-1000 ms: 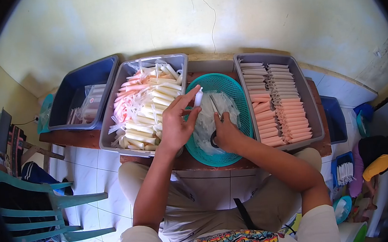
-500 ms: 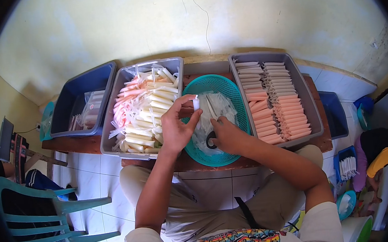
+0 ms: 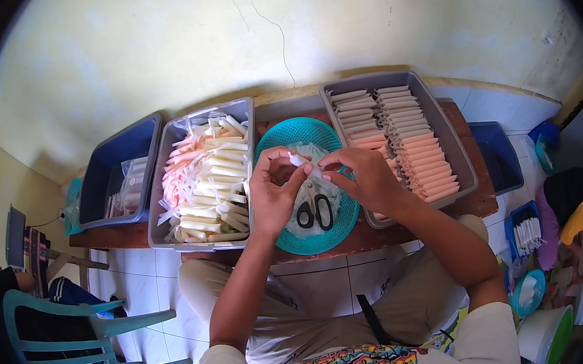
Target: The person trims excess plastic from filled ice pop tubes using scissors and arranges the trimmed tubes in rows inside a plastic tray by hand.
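My left hand (image 3: 272, 194) grips a small white filled plastic tube (image 3: 297, 160), like an ice pop, by its side. The thumb and fingers of my right hand (image 3: 371, 178) are pinched at the tube's lower right end; the fingertips partly hide that end. Both hands are over a teal mesh basket (image 3: 284, 243) holding clear plastic scraps (image 3: 334, 199). Black-handled scissors (image 3: 315, 211) rest on the scraps below my hands, handles toward me.
Left of the basket, a grey bin (image 3: 161, 231) holds jumbled cream and pink tubes in loose plastic. On the right, another grey bin (image 3: 472, 173) has trimmed tubes in rows. A dark blue bin (image 3: 85, 200) stands farther left. A green chair (image 3: 53, 310) is at lower left.
My right hand has let go of the scissors, which now lie in the basket, and has come to the tube. The tube has tilted over from upright. The view has shifted slightly.
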`<state>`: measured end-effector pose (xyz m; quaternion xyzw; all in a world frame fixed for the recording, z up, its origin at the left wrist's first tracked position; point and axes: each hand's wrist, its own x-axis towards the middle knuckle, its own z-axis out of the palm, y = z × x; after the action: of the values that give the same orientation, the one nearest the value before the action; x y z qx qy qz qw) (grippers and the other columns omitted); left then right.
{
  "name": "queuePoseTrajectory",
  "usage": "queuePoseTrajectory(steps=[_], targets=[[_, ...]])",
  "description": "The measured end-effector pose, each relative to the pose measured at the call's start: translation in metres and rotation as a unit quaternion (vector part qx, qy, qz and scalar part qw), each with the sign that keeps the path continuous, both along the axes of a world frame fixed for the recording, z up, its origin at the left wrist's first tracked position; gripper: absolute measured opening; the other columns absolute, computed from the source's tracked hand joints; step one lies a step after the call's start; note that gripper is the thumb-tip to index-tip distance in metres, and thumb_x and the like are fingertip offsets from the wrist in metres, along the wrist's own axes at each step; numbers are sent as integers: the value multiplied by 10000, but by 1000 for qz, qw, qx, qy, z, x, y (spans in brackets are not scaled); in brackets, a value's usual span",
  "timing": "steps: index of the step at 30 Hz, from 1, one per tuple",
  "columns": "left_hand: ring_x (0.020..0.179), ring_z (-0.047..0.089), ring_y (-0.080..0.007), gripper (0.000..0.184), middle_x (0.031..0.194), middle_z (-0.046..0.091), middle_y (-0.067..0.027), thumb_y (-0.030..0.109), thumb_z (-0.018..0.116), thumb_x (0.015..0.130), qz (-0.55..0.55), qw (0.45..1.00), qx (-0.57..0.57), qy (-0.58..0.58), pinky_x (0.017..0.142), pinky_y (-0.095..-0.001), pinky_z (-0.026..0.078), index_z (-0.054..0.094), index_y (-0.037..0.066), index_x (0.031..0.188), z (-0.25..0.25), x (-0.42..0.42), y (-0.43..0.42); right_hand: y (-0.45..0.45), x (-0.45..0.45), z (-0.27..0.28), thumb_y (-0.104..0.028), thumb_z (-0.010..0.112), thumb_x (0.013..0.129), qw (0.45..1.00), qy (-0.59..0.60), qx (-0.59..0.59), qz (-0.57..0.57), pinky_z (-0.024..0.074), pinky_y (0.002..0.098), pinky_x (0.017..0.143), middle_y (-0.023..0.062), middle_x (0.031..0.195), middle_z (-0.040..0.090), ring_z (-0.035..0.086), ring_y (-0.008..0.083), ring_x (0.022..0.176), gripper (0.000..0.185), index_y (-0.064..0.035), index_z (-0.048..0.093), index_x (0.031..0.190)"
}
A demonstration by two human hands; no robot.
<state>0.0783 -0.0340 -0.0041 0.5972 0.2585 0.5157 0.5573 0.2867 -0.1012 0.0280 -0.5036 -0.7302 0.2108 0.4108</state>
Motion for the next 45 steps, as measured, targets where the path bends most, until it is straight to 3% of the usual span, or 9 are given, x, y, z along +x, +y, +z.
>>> queuePoseTrajectory(steps=[6, 13, 19, 22, 25, 30, 36, 39, 45], targets=[[1060, 761, -240, 334, 1172, 746, -193, -24, 776, 963, -38, 998, -16, -36, 839, -343, 649, 552, 67, 1193, -3, 48, -1, -6, 35, 4, -210, 779, 953, 998, -27, 9, -50, 571, 439, 805, 150, 974, 743, 746, 337, 912, 219, -52, 722, 1094], [1026, 762, -219, 319, 1166, 743, -173, -7, 782, 964, -51, 998, -20, -29, 844, -323, 639, 572, 40, 1199, -15, 98, 8, -13, 78, 4, -184, 782, 943, 987, -102, 29, -117, 567, 462, 800, 152, 977, 739, 739, 355, 906, 200, -39, 718, 1064], [980, 757, -164, 260, 1102, 762, -111, 26, 795, 968, -34, 994, 12, 103, 822, -269, 601, 644, 22, 1180, -11, 127, 17, -10, 120, -2, -178, 781, 933, 983, -119, 6, -143, 564, 462, 815, 153, 972, 741, 731, 355, 927, 176, -36, 728, 1021], [926, 759, -125, 204, 994, 787, -78, 72, 813, 961, 1, 980, 97, 175, 801, -257, 593, 709, 21, 1129, -9, 146, 18, -4, 143, -7, -159, 788, 911, 980, -134, 0, -146, 561, 473, 832, 151, 982, 743, 722, 369, 943, 163, -41, 733, 1009], [852, 795, -165, 192, 893, 810, -120, 100, 843, 919, 15, 953, 154, 262, 753, -299, 619, 755, 15, 1066, -8, 167, 26, 5, 164, -13, -149, 797, 900, 971, -175, -9, -162, 563, 473, 848, 155, 980, 742, 716, 373, 964, 163, -37, 729, 997], [866, 805, -246, 280, 998, 812, -157, 160, 802, 941, -17, 913, 235, 334, 787, -357, 620, 774, 21, 1182, -24, 200, 47, 28, 203, -40, -152, 797, 890, 958, -213, -8, -191, 564, 482, 898, 150, 981, 740, 697, 373, 1036, 134, -53, 738, 959], [977, 779, -357, 340, 1069, 788, -215, 166, 791, 905, -29, 904, 238, 354, 878, -446, 605, 771, 27, 1215, -41, 233, 71, 45, 225, -58, -120, 804, 867, 944, -232, 25, -232, 573, 481, 910, 129, 991, 739, 690, 361, 1041, 119, -65, 735, 947], [976, 791, -314, 352, 1088, 792, -209, 161, 805, 907, -16, 892, 262, 368, 889, -421, 602, 765, 20, 1228, -49, 245, 79, 52, 228, -65, -112, 793, 867, 934, -243, 46, -257, 584, 462, 913, 105, 1025, 739, 686, 335, 1058, 108, -81, 733, 951], [1096, 734, -425, 494, 1187, 755, -256, 139, 793, 887, -17, 870, 303, 390, 989, -468, 568, 704, 21, 1358, -55, 254, 87, 72, 237, -77, -112, 619, 948, 902, -298, 68, -304, 608, 446, 898, 79, 1035, 736, 681, 297, 1091, 120, -110, 737, 970]])
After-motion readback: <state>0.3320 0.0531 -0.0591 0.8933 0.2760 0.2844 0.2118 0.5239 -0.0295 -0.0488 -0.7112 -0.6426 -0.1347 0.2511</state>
